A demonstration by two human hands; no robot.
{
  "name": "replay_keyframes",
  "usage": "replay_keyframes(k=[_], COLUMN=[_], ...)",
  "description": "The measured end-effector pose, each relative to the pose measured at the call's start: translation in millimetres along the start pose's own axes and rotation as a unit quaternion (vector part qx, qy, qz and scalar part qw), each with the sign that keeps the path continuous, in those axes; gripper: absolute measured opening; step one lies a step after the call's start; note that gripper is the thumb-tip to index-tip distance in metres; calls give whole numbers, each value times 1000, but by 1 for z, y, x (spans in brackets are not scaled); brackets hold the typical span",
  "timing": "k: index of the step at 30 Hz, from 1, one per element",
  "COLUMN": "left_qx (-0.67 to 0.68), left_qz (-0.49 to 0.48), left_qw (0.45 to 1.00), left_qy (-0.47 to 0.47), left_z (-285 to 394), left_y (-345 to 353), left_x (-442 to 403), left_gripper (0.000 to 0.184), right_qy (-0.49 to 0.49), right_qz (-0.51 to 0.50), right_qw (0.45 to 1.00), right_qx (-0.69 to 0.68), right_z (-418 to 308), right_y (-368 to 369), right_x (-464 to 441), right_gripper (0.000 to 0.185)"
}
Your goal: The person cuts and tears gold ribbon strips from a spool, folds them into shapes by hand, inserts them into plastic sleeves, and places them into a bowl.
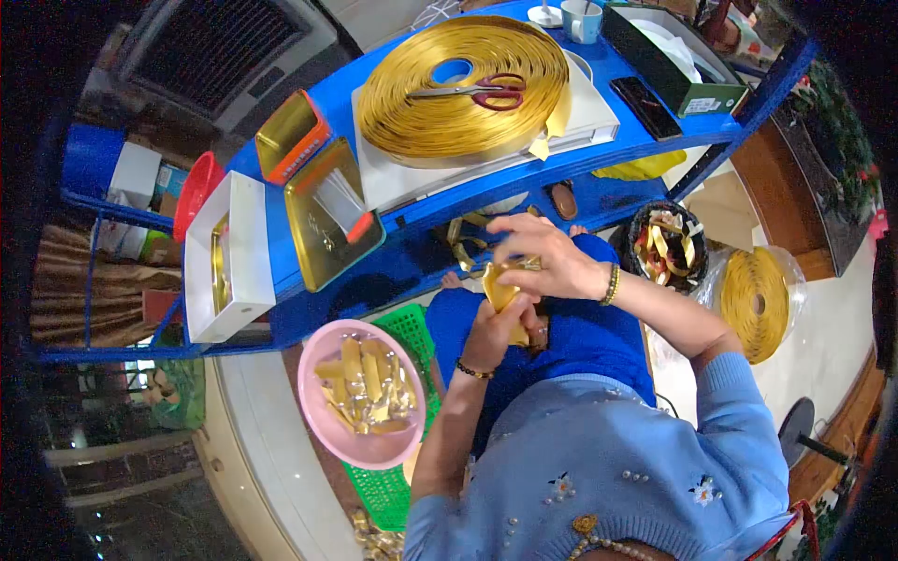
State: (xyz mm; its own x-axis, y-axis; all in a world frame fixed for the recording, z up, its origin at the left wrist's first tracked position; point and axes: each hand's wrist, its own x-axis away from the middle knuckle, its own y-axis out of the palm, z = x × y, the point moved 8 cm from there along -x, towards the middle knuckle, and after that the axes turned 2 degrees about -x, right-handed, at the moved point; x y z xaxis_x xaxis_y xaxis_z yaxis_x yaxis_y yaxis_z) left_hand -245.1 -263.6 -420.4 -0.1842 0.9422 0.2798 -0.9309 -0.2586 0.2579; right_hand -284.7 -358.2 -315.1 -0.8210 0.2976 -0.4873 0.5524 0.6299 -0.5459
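Both hands point(554, 266), curled above the lap point(587, 341), pinch what looks like gold strip point(499, 292).

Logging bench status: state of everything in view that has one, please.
Scissors: blades look closed
Upper gold coil: wound, end loose
Phone: flat, screen dark
Mug: upright
White box: open, gold item inside
Dark box: open
Pink basin: holding gold pieces
Bin: holding gold scraps
Floor coil: wound, in clear plastic
Gold piece: held in left hand
Right hand: at gold piece, grip unclear
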Motion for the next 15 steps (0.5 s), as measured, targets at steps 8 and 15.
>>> replay_keyframes(k=[8, 15], left_qx=[33, 42], left_qz=[-27, -11], left_qw=[999, 999], left_qy=[-5, 27], left_z=[-2, -6], left_y=[7, 5], left_x=[1, -5], left_gripper=[19, 21], right_qy=[193, -4], right_qz=[12, 69], right_qw=[948, 997], right_qx=[-254, -19], right_z=[40, 2], right_y=[18, -5], right_x=[24, 20], right_gripper=[44, 26])
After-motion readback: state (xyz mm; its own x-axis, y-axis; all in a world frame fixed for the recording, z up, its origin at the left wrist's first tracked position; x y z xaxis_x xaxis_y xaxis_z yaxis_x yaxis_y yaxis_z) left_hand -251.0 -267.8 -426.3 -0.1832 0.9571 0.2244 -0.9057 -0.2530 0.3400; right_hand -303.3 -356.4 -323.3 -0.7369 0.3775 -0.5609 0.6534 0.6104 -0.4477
